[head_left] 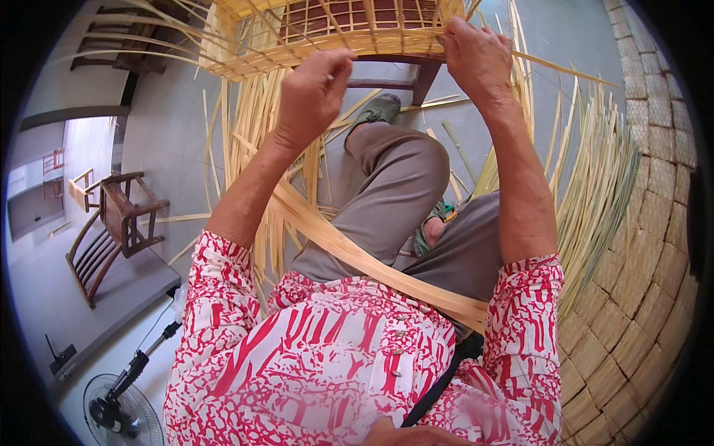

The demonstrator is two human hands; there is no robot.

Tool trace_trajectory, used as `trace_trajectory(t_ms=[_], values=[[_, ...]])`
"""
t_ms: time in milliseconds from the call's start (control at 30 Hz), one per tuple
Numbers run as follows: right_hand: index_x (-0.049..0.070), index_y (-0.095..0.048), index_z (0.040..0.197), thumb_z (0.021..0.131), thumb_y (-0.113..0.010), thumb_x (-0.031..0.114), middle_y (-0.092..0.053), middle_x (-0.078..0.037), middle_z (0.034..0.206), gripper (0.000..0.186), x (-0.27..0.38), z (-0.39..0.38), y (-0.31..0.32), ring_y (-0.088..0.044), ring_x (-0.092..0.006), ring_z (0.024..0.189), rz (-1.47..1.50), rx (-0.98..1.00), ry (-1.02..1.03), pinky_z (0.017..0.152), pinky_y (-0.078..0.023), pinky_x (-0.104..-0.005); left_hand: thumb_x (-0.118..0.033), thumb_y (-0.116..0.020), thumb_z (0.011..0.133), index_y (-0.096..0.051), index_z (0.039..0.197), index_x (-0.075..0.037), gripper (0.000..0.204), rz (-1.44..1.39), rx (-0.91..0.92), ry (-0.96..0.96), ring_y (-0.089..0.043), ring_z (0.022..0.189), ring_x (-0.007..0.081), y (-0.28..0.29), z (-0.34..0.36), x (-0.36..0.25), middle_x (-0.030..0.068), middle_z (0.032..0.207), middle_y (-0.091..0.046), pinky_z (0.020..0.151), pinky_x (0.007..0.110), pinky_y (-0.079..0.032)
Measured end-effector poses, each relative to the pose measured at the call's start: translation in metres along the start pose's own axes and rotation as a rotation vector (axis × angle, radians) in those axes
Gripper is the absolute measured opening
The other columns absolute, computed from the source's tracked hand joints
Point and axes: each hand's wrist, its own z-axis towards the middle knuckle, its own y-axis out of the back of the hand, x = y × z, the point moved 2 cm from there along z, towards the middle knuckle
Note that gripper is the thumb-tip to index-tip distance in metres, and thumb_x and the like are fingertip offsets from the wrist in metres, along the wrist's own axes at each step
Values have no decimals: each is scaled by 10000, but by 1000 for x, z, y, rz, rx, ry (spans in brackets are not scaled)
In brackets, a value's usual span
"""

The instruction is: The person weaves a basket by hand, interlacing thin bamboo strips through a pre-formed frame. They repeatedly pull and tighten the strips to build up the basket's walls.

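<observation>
A half-woven basket (256, 61) of pale, flat bamboo strips is at the top of the head view, its open lattice side toward me. At its near corner on the right, my right hand (480, 63) is closed on a bamboo strip (569, 72) whose loose end sticks out to the right. My left hand (316, 89) is closed against the basket's near wall, thumb and fingertips together. What lies between those fingers is hidden. Long unwoven strip ends (141, 41) fan out from the basket's left side.
A bundle of flat strips (335, 241) crosses my lap. More strips (245, 149) litter the floor, and thin greenish ones (595, 193) lie at right beside stacked woven blocks (632, 282). A dark stool (424, 78) is under the basket. At left are a wooden chair (111, 223) and a fan (119, 409).
</observation>
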Motion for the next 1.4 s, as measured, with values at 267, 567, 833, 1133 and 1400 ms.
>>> trace_trajectory(t_ms=[267,567,833,1133,1400], values=[[120,-698,933,913,-685,242,-752,-94,933,124,-9,-2,3,-692,-330,962,-41,-51,0,903,-413,-507,-29,-703,911,-707,1061,-61,154,92,220,-117,-721,874,312,-31,15,-25,113,970,-719,728,386,-587],[120,-713,880,824,-731,178,-725,-75,960,83,-1,-4,15,-634,-293,1011,-25,-137,2,927,-385,-463,-89,-684,910,-701,1103,-101,194,390,98,-225,-715,857,292,-68,74,-28,77,993,-695,681,383,-596],[54,-653,914,905,-657,132,-667,-164,911,79,22,-29,44,-654,-382,796,502,-66,-201,710,-502,-477,-92,-690,899,-670,919,-85,30,204,23,-93,-678,786,322,-67,95,-23,82,883,-647,654,425,-545],[70,-662,1090,1038,-610,239,-727,-97,977,184,-17,-16,-19,-705,-244,815,2289,-245,-1159,792,-610,-463,-51,-695,896,-609,905,-55,87,4,36,-92,-625,790,376,-56,98,-21,127,852,-595,657,442,-493],[66,-720,1163,1047,-610,368,-747,-149,1157,342,-47,-6,-11,-725,-172,937,2386,249,-555,776,-583,-281,-58,-691,905,-612,951,-57,92,-129,123,-118,-628,841,373,-55,99,-24,131,894,-597,691,443,-501]])
